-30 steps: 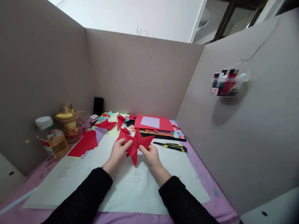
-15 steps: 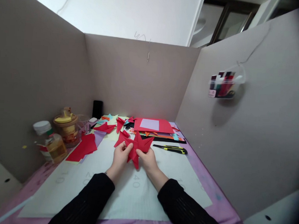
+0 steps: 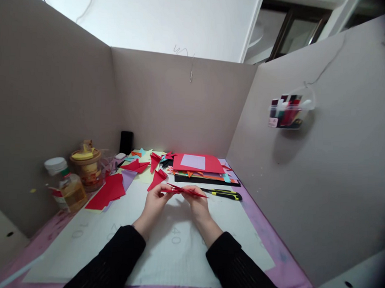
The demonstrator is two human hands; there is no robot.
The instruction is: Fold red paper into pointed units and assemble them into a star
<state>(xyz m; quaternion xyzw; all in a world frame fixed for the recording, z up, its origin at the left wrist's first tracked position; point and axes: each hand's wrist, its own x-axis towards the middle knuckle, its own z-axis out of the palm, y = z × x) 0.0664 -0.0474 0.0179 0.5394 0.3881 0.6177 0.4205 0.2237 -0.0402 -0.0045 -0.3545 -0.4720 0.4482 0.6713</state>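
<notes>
A folded red paper piece (image 3: 180, 189) is held nearly edge-on above the white mat (image 3: 159, 263), so its outline shows only as a thin strip. My left hand (image 3: 156, 202) pinches its left part, and my right hand (image 3: 197, 205) grips its right part from below. Just beyond my left hand lies another folded red paper (image 3: 157, 179). Farther back are more folded red pieces (image 3: 135, 165). Past my right hand rests a black and yellow utility knife (image 3: 225, 194).
Stacked coloured sheets (image 3: 215, 164) lie at the back. On the left are red sheets (image 3: 107, 192), a bottle of amber liquid (image 3: 74, 192), a lidded cup (image 3: 88, 168) and a black phone (image 3: 126, 142). A clear container (image 3: 290, 111) hangs on the right partition.
The red paper piece in my hands has tilted from facing the camera to nearly edge-on. Both hands have turned with it, and the red paper behind my left hand shows more fully.
</notes>
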